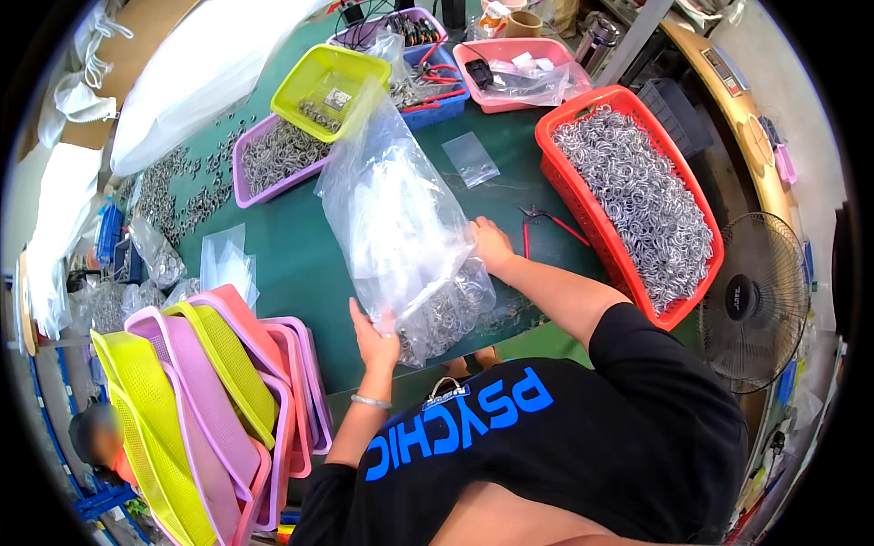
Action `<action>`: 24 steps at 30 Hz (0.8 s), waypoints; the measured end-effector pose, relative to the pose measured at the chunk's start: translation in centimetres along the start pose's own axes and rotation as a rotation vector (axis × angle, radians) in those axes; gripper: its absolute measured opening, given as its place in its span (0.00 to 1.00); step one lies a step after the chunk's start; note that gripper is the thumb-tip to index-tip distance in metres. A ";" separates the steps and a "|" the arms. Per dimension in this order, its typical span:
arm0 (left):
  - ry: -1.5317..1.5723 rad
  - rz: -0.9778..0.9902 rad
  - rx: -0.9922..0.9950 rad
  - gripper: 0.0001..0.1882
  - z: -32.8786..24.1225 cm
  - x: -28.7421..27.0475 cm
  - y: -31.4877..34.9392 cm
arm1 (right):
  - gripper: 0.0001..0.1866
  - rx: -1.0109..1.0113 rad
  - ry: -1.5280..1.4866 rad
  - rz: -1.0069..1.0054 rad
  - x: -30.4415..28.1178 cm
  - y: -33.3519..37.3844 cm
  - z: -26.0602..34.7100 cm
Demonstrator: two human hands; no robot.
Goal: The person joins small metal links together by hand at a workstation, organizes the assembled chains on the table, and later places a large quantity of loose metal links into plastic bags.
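A large clear plastic bag [401, 218] lies on the green table [291, 246], its lower end filled with small metal rings [446, 314]. My left hand [375, 338] grips the bag's lower left corner. On the bag's right edge, my right hand [492, 244] holds the plastic about halfway up. The bag's open end points away from me, toward the yellow basket [330, 86].
A red basket [628, 196] full of metal rings stands at the right, red-handled pliers [546, 223] beside it. A purple tray [273, 159] of rings, blue and pink trays sit at the back. Stacked pink, purple and yellow baskets [218, 400] stand at my left. A fan [756, 300] is at right.
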State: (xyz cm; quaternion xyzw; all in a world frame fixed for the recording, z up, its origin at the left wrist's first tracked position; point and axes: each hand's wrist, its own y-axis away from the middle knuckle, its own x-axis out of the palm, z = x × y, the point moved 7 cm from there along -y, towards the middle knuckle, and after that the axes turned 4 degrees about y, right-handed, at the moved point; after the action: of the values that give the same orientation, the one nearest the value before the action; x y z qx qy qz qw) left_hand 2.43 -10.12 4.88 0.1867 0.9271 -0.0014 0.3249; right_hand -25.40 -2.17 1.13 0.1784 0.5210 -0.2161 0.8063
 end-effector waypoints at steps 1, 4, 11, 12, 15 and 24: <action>0.060 -0.018 -0.007 0.28 0.0 0.0 -0.2 | 0.10 -0.009 0.006 0.006 0.3 0.1 0.0; 0.261 -0.100 -0.128 0.24 1.8 0.6 -1.2 | 0.09 -0.038 0.010 -0.004 0.4 -0.1 0.1; 0.079 0.046 -0.403 0.22 9.6 1.6 -1.4 | 0.09 -0.093 -0.054 0.015 0.3 -0.1 0.5; 0.016 0.063 -0.476 0.23 9.4 1.6 -0.6 | 0.10 -0.081 -0.086 0.019 0.4 -0.1 0.3; 0.088 0.179 -0.643 0.24 6.7 1.0 0.9 | 0.11 -0.033 -0.213 0.084 1.4 -0.7 -0.5; 0.485 0.522 -0.967 0.19 7.5 1.8 1.7 | 0.12 0.422 -0.729 0.623 2.6 1.1 -0.1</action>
State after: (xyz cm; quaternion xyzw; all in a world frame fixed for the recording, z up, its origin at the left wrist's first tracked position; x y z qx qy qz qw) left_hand 6.29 -8.85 -1.94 0.2344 0.7939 0.5429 0.1417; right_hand -23.94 -1.57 -1.28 0.3966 0.0740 -0.1142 0.9079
